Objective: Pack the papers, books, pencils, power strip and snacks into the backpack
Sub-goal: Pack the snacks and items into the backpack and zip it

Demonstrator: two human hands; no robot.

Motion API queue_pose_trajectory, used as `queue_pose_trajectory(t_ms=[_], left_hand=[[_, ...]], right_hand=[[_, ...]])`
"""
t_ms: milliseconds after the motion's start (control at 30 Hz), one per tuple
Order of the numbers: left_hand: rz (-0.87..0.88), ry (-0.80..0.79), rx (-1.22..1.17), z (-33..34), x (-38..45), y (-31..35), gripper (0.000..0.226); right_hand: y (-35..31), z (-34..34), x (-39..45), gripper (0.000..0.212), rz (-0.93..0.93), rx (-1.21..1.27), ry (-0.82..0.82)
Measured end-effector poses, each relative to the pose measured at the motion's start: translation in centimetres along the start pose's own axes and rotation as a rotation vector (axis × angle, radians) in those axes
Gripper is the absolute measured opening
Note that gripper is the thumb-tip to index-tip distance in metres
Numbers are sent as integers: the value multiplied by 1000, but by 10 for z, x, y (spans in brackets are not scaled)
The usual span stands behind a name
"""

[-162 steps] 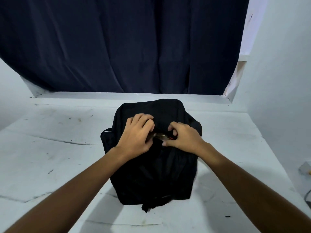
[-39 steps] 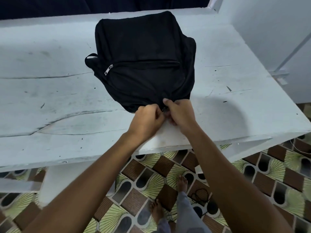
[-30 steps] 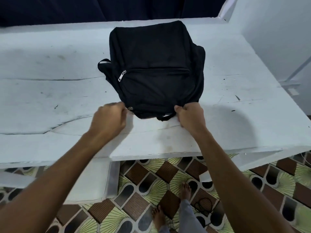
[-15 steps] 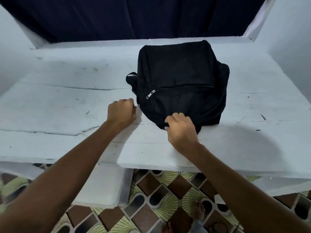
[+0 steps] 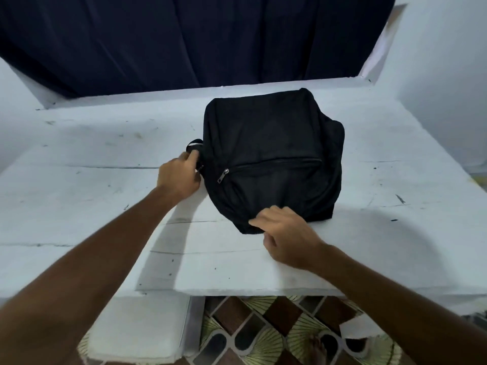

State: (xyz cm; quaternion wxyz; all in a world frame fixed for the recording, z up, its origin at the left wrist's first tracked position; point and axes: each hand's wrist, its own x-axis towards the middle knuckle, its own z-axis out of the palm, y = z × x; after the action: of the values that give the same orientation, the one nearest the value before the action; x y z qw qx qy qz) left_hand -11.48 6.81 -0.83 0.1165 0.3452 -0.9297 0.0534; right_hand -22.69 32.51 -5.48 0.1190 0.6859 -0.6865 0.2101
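A black backpack (image 5: 274, 143) lies on the white table (image 5: 79, 196), its front pocket zipped with a silver zipper pull (image 5: 222, 175) at the left end. My left hand (image 5: 179, 175) is at the bag's left side, fingers curled on the main zipper just below the black top handle (image 5: 194, 144). My right hand (image 5: 284, 233) pinches the fabric at the bag's near bottom edge. No papers, books, pencils, power strip or snacks are in sight.
A dark blue curtain (image 5: 197, 40) hangs behind the table, with white walls on both sides. The table's near edge overhangs a patterned tile floor (image 5: 263, 330). A white box-like block (image 5: 137, 327) sits below the edge at left.
My left hand slid up the bag's left side from the near corner to just below the handle. My right hand stays at the near bottom edge. The view has tilted up.
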Motion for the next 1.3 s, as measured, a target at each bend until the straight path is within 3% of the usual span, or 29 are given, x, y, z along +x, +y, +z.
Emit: queue_pose_trajectory(t_ms=[100,167,267,367,533,633,767,867,1000,1067,1100,1167,1300], left_hand=[[233,125,-26,4,-22,-19,89],[370,188,37,6,-34,-27,103],[431,187,80,10,-35,-29,109],[467,230,53,17,-24,-21,95],[544,245,-120,33,1,0,70],[600,139,-248,43,14,4,67],[545,160,-457,41,31,2,50],[437,115,-518,18,47,2,44],[272,72,-637,-33,69,7,42],[173,36,-691,-63,87,4,10],[147,24,-714,-79,99,1,4],[91,-35,-811,-116,122,-3,13],[-29,-111,-966,-168,164,-12,13]], right_hand=[[44,-40,-7,62,22,-26,15],[85,-57,-11,75,125,-139,57],[142,-67,-15,106,257,-291,-145],[174,-66,-11,120,207,-357,-307],[197,-47,7,111,5,-337,-328],[210,-41,16,89,-93,-306,-298],[231,-44,34,55,-184,-121,-153],[229,-57,52,39,-79,67,-35],[227,-97,85,24,133,297,-55],[224,-127,110,12,237,390,-27],[222,-143,124,22,282,432,-5],[225,-172,152,35,366,551,-1],[233,-198,197,23,483,765,68]])
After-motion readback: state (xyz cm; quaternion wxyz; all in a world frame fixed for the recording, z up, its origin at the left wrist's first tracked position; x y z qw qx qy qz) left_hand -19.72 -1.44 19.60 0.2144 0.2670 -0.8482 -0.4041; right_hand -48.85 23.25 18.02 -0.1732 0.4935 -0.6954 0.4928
